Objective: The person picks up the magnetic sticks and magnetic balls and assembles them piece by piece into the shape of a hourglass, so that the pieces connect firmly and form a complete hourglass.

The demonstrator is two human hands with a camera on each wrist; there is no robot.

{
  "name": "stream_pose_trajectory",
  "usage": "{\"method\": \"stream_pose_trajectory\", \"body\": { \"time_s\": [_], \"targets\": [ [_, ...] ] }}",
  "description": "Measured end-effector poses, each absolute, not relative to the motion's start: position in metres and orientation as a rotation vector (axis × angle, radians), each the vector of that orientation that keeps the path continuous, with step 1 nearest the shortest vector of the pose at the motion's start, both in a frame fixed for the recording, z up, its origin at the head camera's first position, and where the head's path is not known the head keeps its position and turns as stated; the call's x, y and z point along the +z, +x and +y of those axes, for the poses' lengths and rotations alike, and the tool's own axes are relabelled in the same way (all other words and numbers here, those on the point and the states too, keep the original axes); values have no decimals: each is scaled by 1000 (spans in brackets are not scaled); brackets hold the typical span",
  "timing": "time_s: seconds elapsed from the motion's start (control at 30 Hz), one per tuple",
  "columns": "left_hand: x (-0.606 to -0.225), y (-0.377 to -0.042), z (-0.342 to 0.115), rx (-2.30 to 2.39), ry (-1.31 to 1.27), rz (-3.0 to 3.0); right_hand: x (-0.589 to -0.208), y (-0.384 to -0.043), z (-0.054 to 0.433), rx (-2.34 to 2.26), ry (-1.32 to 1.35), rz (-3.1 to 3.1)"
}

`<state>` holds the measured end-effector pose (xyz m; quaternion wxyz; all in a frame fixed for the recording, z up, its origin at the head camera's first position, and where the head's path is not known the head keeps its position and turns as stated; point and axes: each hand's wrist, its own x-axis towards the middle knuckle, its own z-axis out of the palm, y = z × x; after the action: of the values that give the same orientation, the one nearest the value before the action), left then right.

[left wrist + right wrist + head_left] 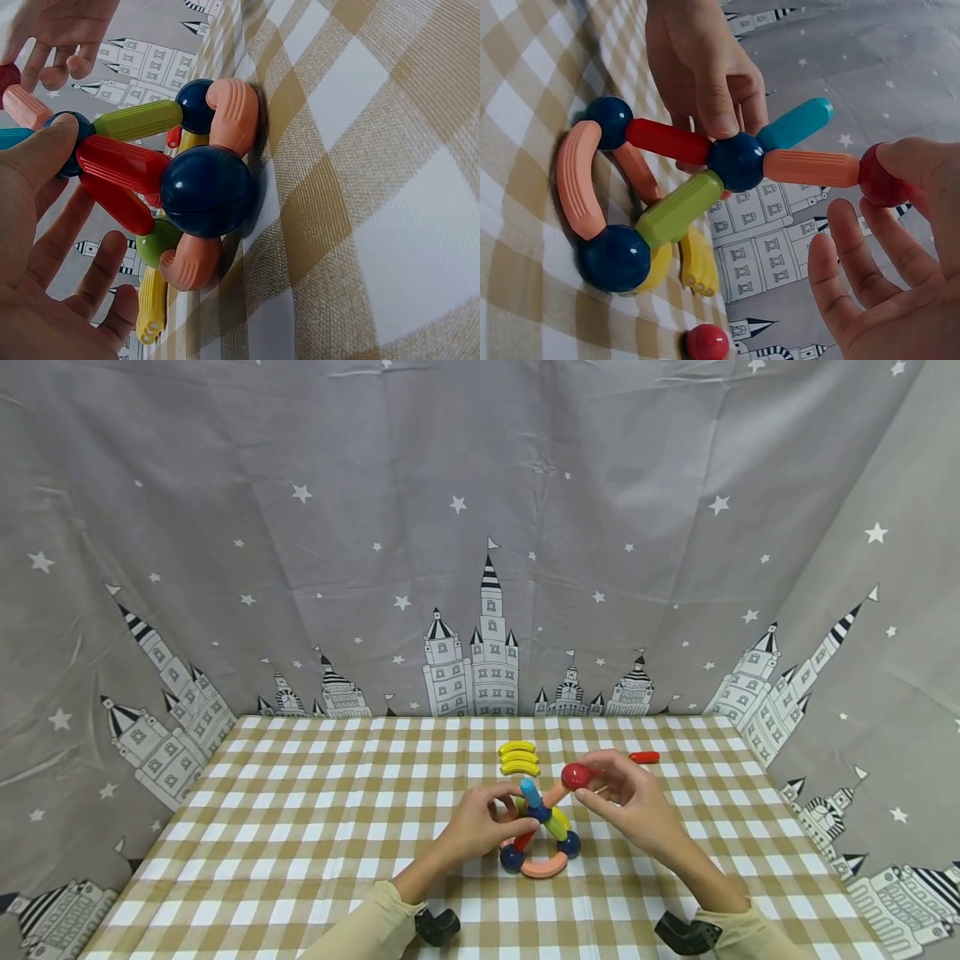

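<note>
A magnetic-style ball-and-rod model stands on the checked cloth, with curved coral rods (545,867) and dark blue balls (615,259) at its base. A green ball (157,244) is also down there. Red rods (124,166) and a green rod (679,208) slope up to a top blue ball (737,162), which my left hand (480,820) pinches between thumb and fingers. From that ball stick out a light blue rod (799,124) and a straight coral rod (810,167). My right hand (637,802) pinches the red ball (575,777) at the coral rod's outer end, other fingers spread.
Several yellow curved rods (519,757) lie side by side behind the model. Farther right, past the right hand, is a loose red rod (643,757). A grey curtain (360,568) printed with castles and stars surrounds the table's back and sides.
</note>
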<state>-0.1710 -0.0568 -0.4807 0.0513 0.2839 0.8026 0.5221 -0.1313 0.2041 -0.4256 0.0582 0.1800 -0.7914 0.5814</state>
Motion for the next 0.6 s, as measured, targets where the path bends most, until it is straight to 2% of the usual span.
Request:
{"method": "stream_pose_trajectory", "body": {
  "time_s": [0.37, 0.6],
  "targets": [
    [-481, -170, -56, 1578, 840, 2450, -444, -135, 191, 1943, 536, -2324],
    [-481, -170, -56, 1587, 853, 2447, -454, -135, 183, 1847, 470, -2449]
  ]
}}
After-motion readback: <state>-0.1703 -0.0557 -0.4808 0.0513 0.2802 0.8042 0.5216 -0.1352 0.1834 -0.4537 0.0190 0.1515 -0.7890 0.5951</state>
